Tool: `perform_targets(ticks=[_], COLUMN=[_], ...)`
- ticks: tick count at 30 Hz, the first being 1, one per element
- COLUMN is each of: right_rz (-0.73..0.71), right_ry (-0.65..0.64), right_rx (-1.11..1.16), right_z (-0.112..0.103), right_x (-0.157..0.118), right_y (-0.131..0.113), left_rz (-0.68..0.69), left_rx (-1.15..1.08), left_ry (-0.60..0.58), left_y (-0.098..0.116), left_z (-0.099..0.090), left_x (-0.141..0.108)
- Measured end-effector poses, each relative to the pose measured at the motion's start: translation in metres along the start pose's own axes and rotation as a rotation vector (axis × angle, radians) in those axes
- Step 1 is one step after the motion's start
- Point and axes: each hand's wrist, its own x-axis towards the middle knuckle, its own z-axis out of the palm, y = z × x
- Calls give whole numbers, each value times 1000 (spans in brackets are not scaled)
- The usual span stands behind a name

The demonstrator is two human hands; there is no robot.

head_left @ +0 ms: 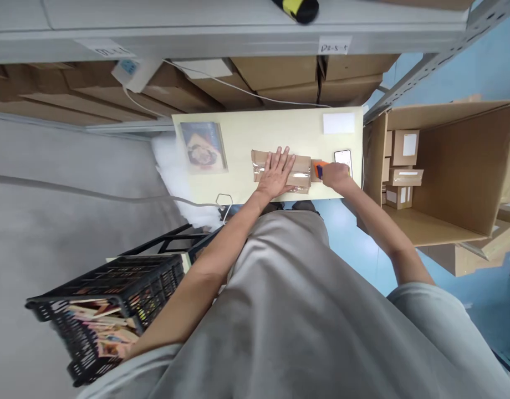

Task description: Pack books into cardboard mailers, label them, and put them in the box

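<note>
A flat brown cardboard parcel [301, 172] with shiny clear tape over it lies on the cream tabletop [238, 130]. My left hand [276, 174] presses on its middle, palm down and fingers spread. At the parcel's right end, my right hand [336, 176] grips an orange and dark blue tool [319, 169] that looks like a tape dispenser; my fist hides much of it. Just behind that fist, a phone [343, 158] with a lit screen rests on the table. A picture-covered book or pack [203, 148] lies at the table's left, blurred.
Above the table, a metal shelf [238, 39] holds cardboard boxes [275, 72] and a white power strip [135, 72]. To the right stands a large open carton [454, 172] with small boxes inside. A black crate [155, 282] of printed items is lower left; a cable [113, 191] reaches the table.
</note>
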Motion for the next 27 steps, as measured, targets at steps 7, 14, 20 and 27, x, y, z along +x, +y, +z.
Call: perform_targets(ticks=[7, 14, 20, 27], right_rz=[29, -418, -439, -472], right_ry=[492, 855, 883, 1043], right_rx=[191, 192, 36, 108], right_z=[-75, -204, -283, -285], right_x=[-63, -78, -33, 5], right_y=[-12, -100, -174, -180], left_rz=[53, 48, -132, -198], left_rx=[-44, -49, -162, -250], left_ry=[358, 924, 1085, 943], left_y=[8, 27, 7, -25], left_z=[-49, -194, -254, -217], left_x=[2, 31, 33, 4])
